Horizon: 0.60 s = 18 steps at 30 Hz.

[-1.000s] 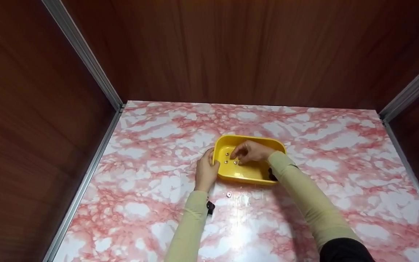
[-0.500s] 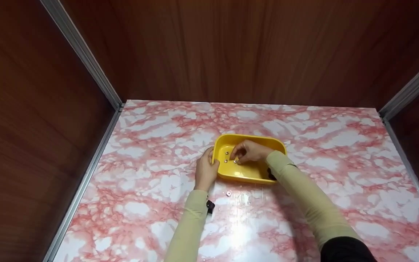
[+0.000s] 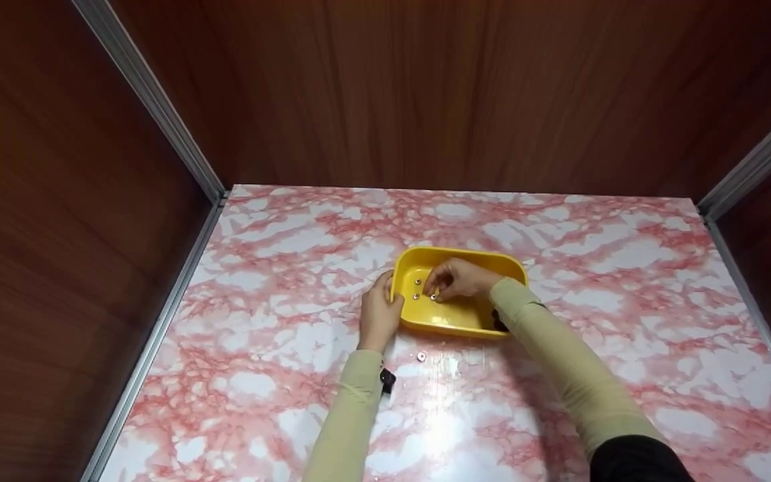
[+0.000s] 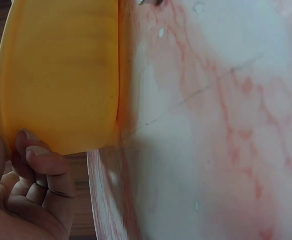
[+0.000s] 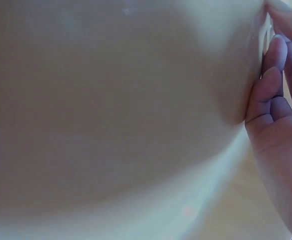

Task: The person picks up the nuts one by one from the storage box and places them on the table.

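A yellow plastic tub stands on the marbled surface. My left hand grips its left end, thumb over the rim and fingers outside; the left wrist view shows curled fingertips against the outer wall. My right hand reaches inside from the right. Its thumb and fingers pinch around a small round metal piece low on the tub's floor. Two like pieces lie to the left, a farther one and a nearer one. In the right wrist view, the thumb and index fingertips meet at the top right corner.
A small ring-like piece lies in front of the tub on the red and white marbled tabletop. Dark wood panels with metal corner rails enclose the back and sides.
The right fingertips shift very slightly around the small round metal piece. The left hand and the tub hold their place.
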Tool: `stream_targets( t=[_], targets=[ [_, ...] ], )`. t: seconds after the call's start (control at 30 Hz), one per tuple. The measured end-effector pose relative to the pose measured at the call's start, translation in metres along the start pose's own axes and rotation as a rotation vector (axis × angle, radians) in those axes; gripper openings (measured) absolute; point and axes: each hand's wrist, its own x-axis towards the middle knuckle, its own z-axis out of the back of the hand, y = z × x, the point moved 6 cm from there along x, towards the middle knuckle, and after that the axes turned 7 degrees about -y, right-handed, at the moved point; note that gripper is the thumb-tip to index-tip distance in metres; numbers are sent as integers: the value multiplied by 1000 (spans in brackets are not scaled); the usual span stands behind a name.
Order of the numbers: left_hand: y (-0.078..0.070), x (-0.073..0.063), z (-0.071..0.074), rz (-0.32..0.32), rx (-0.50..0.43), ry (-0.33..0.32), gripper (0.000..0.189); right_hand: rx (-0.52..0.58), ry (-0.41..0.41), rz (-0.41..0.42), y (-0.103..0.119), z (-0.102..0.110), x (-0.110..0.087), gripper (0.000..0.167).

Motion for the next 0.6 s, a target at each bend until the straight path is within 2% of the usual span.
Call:
stream_targets(
  t=[0.2, 0.43, 0.6],
  targets=[
    [-1, 0, 0, 0, 9, -2, 50, 15, -8, -15, -1, 0, 0, 27],
    [-3, 0, 2, -21, 24, -9, 49, -117, -30, 1, -4, 3, 0, 27],
    [-2, 1, 1, -17, 16, -4, 49, -133, -44, -17, -5, 5, -1, 24]
  ],
)
